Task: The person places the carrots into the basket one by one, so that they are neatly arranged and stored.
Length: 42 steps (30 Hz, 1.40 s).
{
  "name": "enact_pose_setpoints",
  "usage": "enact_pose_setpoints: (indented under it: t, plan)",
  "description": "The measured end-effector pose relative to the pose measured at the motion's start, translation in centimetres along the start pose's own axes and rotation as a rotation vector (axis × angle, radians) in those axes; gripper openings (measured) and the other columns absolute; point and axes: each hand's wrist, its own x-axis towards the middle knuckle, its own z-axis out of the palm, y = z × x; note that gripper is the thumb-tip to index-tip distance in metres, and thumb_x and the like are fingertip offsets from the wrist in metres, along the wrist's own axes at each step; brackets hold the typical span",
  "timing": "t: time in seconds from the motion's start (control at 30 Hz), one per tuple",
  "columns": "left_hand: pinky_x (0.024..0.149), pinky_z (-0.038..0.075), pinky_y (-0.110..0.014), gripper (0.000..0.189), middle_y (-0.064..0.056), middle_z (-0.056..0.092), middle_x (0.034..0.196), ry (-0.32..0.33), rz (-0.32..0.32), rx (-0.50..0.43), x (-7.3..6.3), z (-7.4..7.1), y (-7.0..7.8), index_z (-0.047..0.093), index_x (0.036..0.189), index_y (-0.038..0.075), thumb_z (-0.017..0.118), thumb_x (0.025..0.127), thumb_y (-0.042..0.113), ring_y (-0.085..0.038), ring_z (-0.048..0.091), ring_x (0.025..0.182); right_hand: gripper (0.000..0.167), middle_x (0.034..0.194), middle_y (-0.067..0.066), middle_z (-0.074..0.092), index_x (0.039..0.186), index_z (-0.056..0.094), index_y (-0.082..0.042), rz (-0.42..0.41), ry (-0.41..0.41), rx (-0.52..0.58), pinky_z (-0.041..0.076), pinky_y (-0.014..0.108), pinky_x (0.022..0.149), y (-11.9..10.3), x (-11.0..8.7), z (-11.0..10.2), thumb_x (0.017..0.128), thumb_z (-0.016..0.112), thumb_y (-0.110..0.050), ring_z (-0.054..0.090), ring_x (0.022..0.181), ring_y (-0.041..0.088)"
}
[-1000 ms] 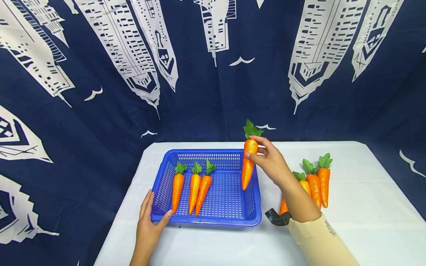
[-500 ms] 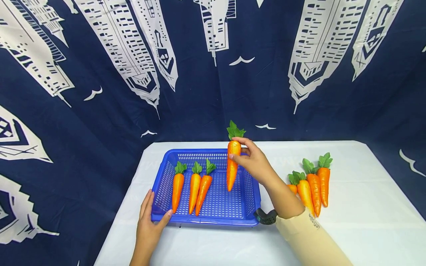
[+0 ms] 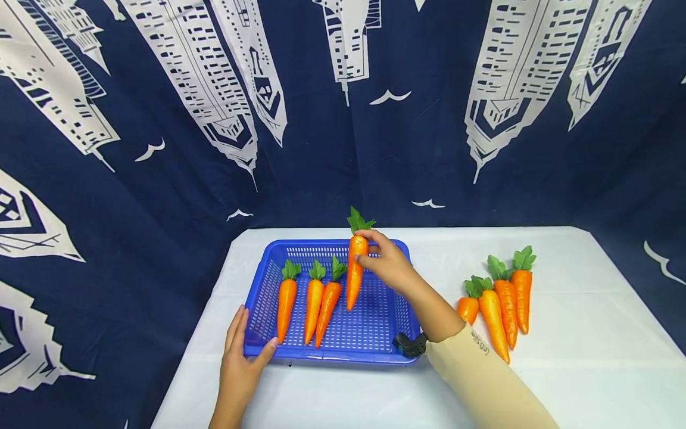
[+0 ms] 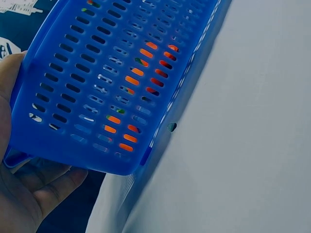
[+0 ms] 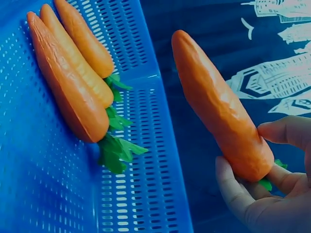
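My right hand [image 3: 387, 262] holds a plastic-looking orange carrot [image 3: 355, 274] by its thick top, leaves up and tip down, over the blue basket [image 3: 370, 359]. In the right wrist view the thumb and fingers [image 5: 286, 130] pinch that carrot [image 5: 218, 109] near its green leaves. Three carrots lie side by side in the left half of the basket, the nearest being a carrot [image 3: 328, 313] with its tip toward me. My left hand [image 3: 239, 363] grips the basket's front left corner, thumb at the front rim and fingers along the left side.
Several more carrots [image 3: 493, 316] lie in a group on the white table [image 3: 579, 333] right of the basket. A dark blue cloth [image 3: 375, 161] with white building prints hangs behind the table. A black device [image 3: 409, 344] sits at the right wrist, above a beige sleeve [image 3: 482, 375].
My right hand has carried its carrot leftward from the basket's right wall to beside the three lying carrots, most recently a little lower. The left hand and the basket have stayed put.
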Motion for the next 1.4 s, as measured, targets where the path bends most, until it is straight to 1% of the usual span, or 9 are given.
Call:
enact_pose_setpoints:
  t: [0.2,0.33,0.4,0.6,0.8,0.93,1.07,1.17,1.4]
  plan:
    - [0.123,0.02,-0.063,0.09,0.0,0.017,0.17,0.003,0.0,-0.006,0.1,-0.1,0.0,0.026,0.162,0.018,0.078,0.089,0.036,-0.035,0.018,0.157,0.054,0.139,0.019,0.055,0.145,0.049,-0.006,0.017,-0.04,0.002,0.059,0.047,0.097,1.0,1.2,1.0,0.093,0.066,-0.009,0.062,0.124,0.037]
    - [0.123,0.02,-0.063,0.091,0.0,0.017,0.17,0.002,-0.002,-0.003,0.1,0.0,0.0,0.026,0.162,0.018,0.078,0.089,0.035,-0.036,0.018,0.157,0.054,0.133,0.023,0.059,0.143,0.049,-0.002,0.037,-0.093,-0.018,0.059,0.049,0.096,1.8,1.7,1.6,0.092,0.066,-0.006,0.066,0.116,0.036]
    - [0.123,0.02,-0.063,0.091,0.0,0.016,0.17,-0.001,-0.003,-0.002,0.1,0.0,0.0,0.026,0.162,0.018,0.078,0.089,0.035,-0.036,0.018,0.157,0.054,0.134,0.023,0.058,0.143,0.049,-0.001,0.051,-0.12,-0.036,0.059,0.049,0.096,2.0,1.9,1.9,0.092,0.066,-0.005,0.067,0.113,0.035]
    - [0.123,0.02,-0.063,0.09,0.001,0.017,0.17,-0.003,-0.003,-0.002,0.1,0.1,0.0,0.026,0.162,0.017,0.078,0.089,0.035,-0.035,0.018,0.157,0.052,0.136,0.023,0.055,0.138,0.053,0.003,0.076,-0.163,-0.083,0.061,0.04,0.089,2.6,2.2,2.5,0.088,0.068,-0.002,0.068,0.111,0.034]
    - [0.123,0.021,-0.062,0.09,0.001,0.017,0.17,0.0,-0.008,-0.001,0.1,0.0,0.1,0.026,0.161,0.017,0.079,0.089,0.032,-0.035,0.019,0.157,0.045,0.127,0.018,0.059,0.128,0.059,-0.001,0.149,-0.188,-0.121,0.061,0.035,0.084,3.5,2.5,3.1,0.084,0.071,0.0,0.065,0.098,0.025]
    - [0.124,0.02,-0.062,0.09,0.0,0.018,0.17,0.001,0.005,-0.012,0.1,0.0,0.2,0.027,0.161,0.016,0.079,0.089,0.032,-0.035,0.019,0.157,0.043,0.119,0.016,0.061,0.123,0.061,-0.003,0.175,-0.216,-0.175,0.06,0.033,0.081,4.2,2.6,3.3,0.082,0.072,0.001,0.061,0.096,0.024]
    - [0.124,0.02,-0.061,0.091,0.001,0.018,0.17,0.004,0.003,-0.012,0.1,0.0,0.1,0.027,0.161,0.018,0.079,0.089,0.033,-0.034,0.018,0.157,0.042,0.114,0.013,0.062,0.12,0.061,-0.007,0.201,-0.248,-0.226,0.057,0.033,0.085,4.6,2.5,3.5,0.081,0.074,0.0,0.06,0.099,0.025]
    - [0.124,0.02,-0.061,0.091,0.001,0.017,0.17,0.004,-0.002,-0.002,0.1,0.0,0.1,0.026,0.161,0.019,0.078,0.089,0.035,-0.034,0.018,0.157,0.042,0.115,0.012,0.063,0.119,0.062,-0.009,0.214,-0.273,-0.27,0.057,0.036,0.09,4.8,2.5,3.7,0.08,0.076,-0.002,0.06,0.101,0.025]
    - [0.124,0.02,-0.062,0.091,0.0,0.017,0.17,0.001,-0.007,-0.005,0.1,0.0,0.2,0.026,0.161,0.017,0.078,0.089,0.034,-0.035,0.018,0.157,0.042,0.117,0.01,0.066,0.117,0.064,-0.011,0.211,-0.293,-0.366,0.053,0.042,0.099,5.4,2.6,4.0,0.079,0.077,-0.001,0.06,0.104,0.024]
